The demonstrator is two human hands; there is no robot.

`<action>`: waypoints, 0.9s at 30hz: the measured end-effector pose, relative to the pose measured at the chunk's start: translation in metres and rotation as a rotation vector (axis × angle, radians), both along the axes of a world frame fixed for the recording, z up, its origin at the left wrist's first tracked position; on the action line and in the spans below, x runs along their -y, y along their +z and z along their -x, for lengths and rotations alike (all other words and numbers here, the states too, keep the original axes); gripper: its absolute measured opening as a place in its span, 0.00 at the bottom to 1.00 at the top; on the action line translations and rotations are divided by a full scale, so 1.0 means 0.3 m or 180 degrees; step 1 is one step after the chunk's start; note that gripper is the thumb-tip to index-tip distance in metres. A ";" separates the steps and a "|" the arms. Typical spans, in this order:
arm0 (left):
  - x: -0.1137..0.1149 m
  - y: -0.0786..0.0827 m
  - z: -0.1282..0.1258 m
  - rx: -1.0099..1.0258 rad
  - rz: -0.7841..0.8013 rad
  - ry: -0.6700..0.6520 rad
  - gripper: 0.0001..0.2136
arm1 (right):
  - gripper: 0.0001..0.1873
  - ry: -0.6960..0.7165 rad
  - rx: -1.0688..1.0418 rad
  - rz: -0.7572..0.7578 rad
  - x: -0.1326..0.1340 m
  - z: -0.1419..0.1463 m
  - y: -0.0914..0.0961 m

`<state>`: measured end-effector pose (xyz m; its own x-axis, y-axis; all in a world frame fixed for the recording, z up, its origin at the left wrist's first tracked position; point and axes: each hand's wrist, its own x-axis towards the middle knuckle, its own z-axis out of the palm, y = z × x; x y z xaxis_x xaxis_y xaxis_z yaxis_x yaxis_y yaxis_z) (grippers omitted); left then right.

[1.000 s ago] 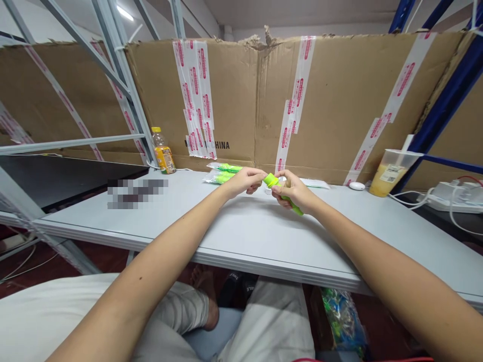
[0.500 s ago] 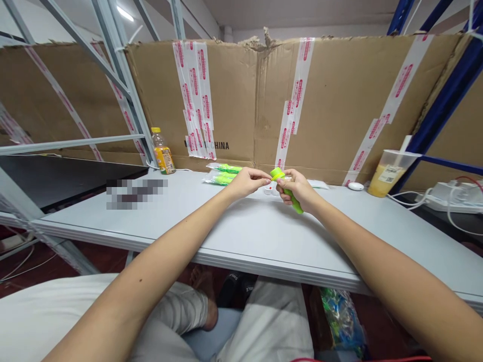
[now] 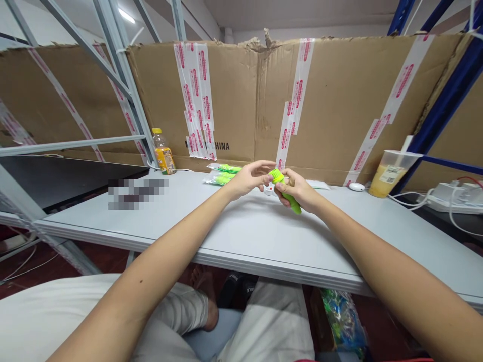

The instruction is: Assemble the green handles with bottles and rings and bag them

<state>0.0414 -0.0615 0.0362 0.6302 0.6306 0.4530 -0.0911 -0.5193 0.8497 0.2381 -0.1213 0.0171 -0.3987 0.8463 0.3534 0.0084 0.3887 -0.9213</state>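
My right hand (image 3: 296, 191) is wrapped round a lime-green plastic tube (image 3: 293, 202) with a ridged, brighter yellow-green end. That end points up and to the left, towards my left hand (image 3: 249, 179). The fingers of my left hand are spread and slightly bent, with the thumb tip at the ridged end; whether it touches is hard to tell. Behind the hands, a small clear item with a red dot (image 3: 268, 190) lies on the table, partly hidden. Green items in clear wrappers (image 3: 219, 178) lie just beyond my left hand.
The grey-white table (image 3: 241, 236) ends at a tall cardboard wall (image 3: 234, 100). An orange drink bottle (image 3: 164, 156) stands at the left. On the right are a plastic cup with a straw (image 3: 388, 176), a white oval case (image 3: 356, 186) and a power strip (image 3: 453, 196).
My left fingers have gone from a pinch at the tube's ridged end to a spread pose around it. The tube has shifted slightly down in my right hand's grip.
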 end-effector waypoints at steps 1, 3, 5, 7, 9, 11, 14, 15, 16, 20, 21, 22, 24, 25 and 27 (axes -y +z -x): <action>0.004 0.001 -0.004 -0.0102 -0.0086 -0.0104 0.26 | 0.26 0.0036 0.0074 -0.0001 0.001 -0.002 0.000; 0.008 0.001 -0.009 -0.0261 -0.0229 -0.0202 0.23 | 0.25 0.0033 0.0197 -0.0024 0.002 -0.007 -0.001; 0.007 0.000 -0.008 -0.0368 -0.0325 -0.0177 0.21 | 0.24 -0.0052 0.0329 -0.0059 0.001 -0.013 -0.002; 0.004 0.000 -0.003 -0.0487 -0.0359 -0.0169 0.20 | 0.23 -0.0190 0.0511 -0.0101 -0.001 -0.018 -0.006; 0.003 0.002 0.004 -0.0612 -0.0325 -0.0220 0.19 | 0.23 -0.0398 0.0782 -0.0214 -0.005 -0.020 -0.010; 0.006 0.004 0.008 -0.0720 -0.0307 -0.0186 0.19 | 0.21 -0.0706 0.1193 -0.0515 -0.010 -0.019 -0.015; 0.013 0.005 0.007 -0.0818 -0.0384 0.0008 0.18 | 0.21 -0.1232 0.1823 -0.1096 -0.017 -0.016 -0.020; 0.015 0.004 0.005 -0.0834 -0.0434 0.0048 0.18 | 0.20 -0.1350 0.1951 -0.1222 -0.019 -0.016 -0.021; 0.016 0.003 0.002 -0.0834 -0.0494 0.0057 0.19 | 0.20 -0.1427 0.2025 -0.1296 -0.021 -0.016 -0.021; 0.009 -0.007 -0.010 -0.0550 -0.0798 0.0260 0.22 | 0.20 -0.1556 0.1903 -0.1339 -0.036 -0.030 -0.022; 0.004 -0.011 -0.011 -0.0470 -0.0904 0.0448 0.21 | 0.20 -0.1638 0.1821 -0.1334 -0.042 -0.036 -0.022; -0.003 -0.017 -0.012 -0.0436 -0.1038 0.0684 0.19 | 0.20 -0.1758 0.1746 -0.1335 -0.048 -0.044 -0.023; -0.022 -0.033 -0.009 -0.0563 -0.1409 0.1136 0.15 | 0.20 -0.2057 0.1656 -0.1342 -0.063 -0.061 -0.026; -0.033 -0.043 -0.006 -0.0710 -0.1635 0.1286 0.14 | 0.20 -0.2204 0.1639 -0.1331 -0.071 -0.070 -0.028; -0.057 -0.064 -0.004 -0.1081 -0.2106 0.1381 0.16 | 0.20 -0.2412 0.1647 -0.1265 -0.085 -0.085 -0.033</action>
